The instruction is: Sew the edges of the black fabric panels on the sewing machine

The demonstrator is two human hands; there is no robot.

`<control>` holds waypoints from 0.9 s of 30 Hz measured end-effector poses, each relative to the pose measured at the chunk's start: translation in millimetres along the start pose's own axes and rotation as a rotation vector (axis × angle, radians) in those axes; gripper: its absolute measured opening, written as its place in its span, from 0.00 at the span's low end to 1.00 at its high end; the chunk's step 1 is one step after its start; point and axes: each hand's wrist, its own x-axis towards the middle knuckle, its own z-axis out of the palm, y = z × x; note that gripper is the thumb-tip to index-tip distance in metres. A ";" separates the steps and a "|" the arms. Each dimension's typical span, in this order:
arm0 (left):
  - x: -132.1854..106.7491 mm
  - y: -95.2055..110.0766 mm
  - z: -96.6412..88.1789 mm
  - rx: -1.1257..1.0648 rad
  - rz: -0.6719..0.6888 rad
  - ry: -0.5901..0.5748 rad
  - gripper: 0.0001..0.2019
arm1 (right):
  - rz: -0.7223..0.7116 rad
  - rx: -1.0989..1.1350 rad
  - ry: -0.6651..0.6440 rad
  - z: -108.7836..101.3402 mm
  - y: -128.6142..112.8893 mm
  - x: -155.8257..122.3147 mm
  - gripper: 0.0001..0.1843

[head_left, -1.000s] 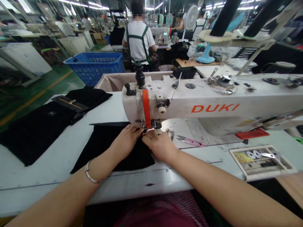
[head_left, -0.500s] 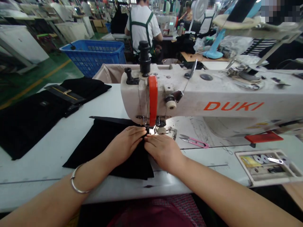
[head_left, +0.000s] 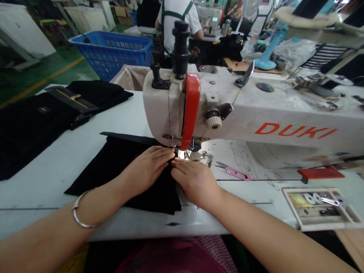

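A piece of black fabric (head_left: 113, 167) lies flat on the white table, its far right corner under the presser foot (head_left: 195, 154) of a white DUKI sewing machine (head_left: 256, 113). My left hand (head_left: 145, 170) rests flat on the fabric, fingers stretched toward the needle. My right hand (head_left: 193, 180) lies beside it on the fabric's right edge, fingers extended and pressed down just before the foot. The fingertips of both hands nearly touch. A silver bangle (head_left: 78, 212) circles my left wrist.
Pink thread snips (head_left: 234, 172) lie right of the needle. A white tray (head_left: 324, 208) of bobbins sits at the right front. More black garment pieces (head_left: 42, 117) with a zipper lie at the left. A blue basket (head_left: 113, 53) and a seated person (head_left: 178, 17) are behind.
The view has moved closer to the machine and lower. Both hands stay flat on the fabric at the foot; the fabric's near edge has shifted slightly toward me.
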 end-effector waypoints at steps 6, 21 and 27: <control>-4.4 3.3 -2.1 -0.013 -0.015 -0.019 0.18 | -0.009 0.008 0.003 0.5 -1.9 -2.2 0.14; -43.8 34.1 -21.2 -0.085 -0.072 -0.140 0.44 | -0.005 -0.012 -0.063 -17.0 -15.5 -6.3 0.11; -78.7 70.3 -2.5 0.291 -0.129 0.140 0.39 | 0.051 0.259 0.124 -17.9 -30.0 -16.0 0.12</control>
